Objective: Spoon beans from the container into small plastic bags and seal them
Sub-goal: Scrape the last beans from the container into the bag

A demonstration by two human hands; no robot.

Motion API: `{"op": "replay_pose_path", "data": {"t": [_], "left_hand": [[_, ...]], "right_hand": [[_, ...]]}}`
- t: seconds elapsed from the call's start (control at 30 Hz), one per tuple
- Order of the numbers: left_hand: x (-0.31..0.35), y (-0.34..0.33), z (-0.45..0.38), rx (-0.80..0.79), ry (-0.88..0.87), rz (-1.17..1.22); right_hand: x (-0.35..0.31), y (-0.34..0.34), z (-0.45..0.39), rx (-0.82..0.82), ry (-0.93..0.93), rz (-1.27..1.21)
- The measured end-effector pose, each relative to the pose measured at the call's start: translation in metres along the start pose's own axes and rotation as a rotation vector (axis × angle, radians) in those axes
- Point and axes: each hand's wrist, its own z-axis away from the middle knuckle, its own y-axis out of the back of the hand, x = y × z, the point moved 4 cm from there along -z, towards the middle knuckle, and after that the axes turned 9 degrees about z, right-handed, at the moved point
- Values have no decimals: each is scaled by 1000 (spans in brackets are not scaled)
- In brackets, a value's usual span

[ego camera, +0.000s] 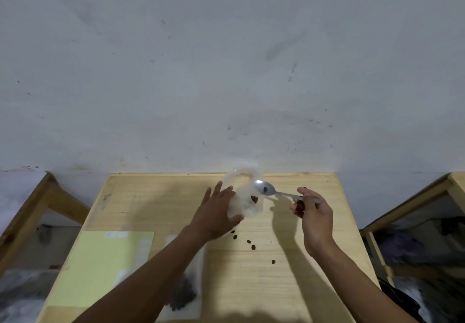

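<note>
Blurred by motion: clear crumpled plastic bag (245, 194) in the left hand (216, 215), outline uncertain. Partly hidden under the left forearm: clear flat bag of dark beans (185, 295). Cut off by both side edges: wooden-framed shelves (412, 209).

Pale wooden table (289, 285), yellow-green sheet (100, 267) – left side, grey wall (226, 58)

Left hand (216, 212) holds clear container (247, 196); right hand (313, 212) holds spoon (266, 188).

Pale wood-grain table (289, 285), dark brown beans (253, 247), silver spoon (266, 189), translucent whitish container (247, 194), light yellow-green sheet (100, 267), grey-white smudged wall (226, 71).
</note>
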Motion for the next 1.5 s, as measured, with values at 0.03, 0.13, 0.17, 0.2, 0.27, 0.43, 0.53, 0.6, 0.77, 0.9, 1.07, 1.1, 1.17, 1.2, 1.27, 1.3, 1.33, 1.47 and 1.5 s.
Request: {"op": "replay_pose_path", "data": {"t": [0.03,0.13,0.17,0.2,0.27,0.43,0.53,0.6,0.77,0.9,1.07,1.1,1.17,1.2,1.27,1.3,1.33,1.47,1.5], "left_hand": [[2,1,0,31,5,34],[10,7,5,110,48,138],[13,9,6,134,69,175],[16,10,8,154,85,215],[20,11,11,192,98,315],[16,5,21,273,133,541],[5,0,31,284,170,628],[-5,0,39,302,196,652],[-22,-4,55,327,245,696],[-24,-6,58,345,249,747],[-15,-4,56,341,222,754],[-13,-3,55,341,215,753],[-9,-1,54,345,206,752],[-7,1,53,344,202,751],[-3,1,51,336,191,753],[-1,2,50,334,184,750],[1,2,50,335,180,739],[14,5,47,367,149,697],[19,6,47,378,125,671]], "right_hand": [[-9,3,3,7,59,26],[-34,9,15,-15,265,119],[-40,10,20,-49,332,164],[-44,8,24,-93,398,220],[-49,3,31,-187,537,334],[-53,3,36,-171,599,290],[-38,12,24,-46,368,109],[-15,20,12,15,146,-28],[41,34,-5,28,-122,26],[67,35,1,-17,-191,159],[67,29,8,-132,-242,-3],[69,30,7,-148,-261,-33],[72,34,3,-160,-289,18],[73,38,1,-164,-289,71],[71,45,-2,-170,-270,190],[68,47,-3,-174,-250,259],[65,48,-4,-175,-218,328],[31,23,6,-300,-43,409],[20,10,15,-384,-2,379]]}}
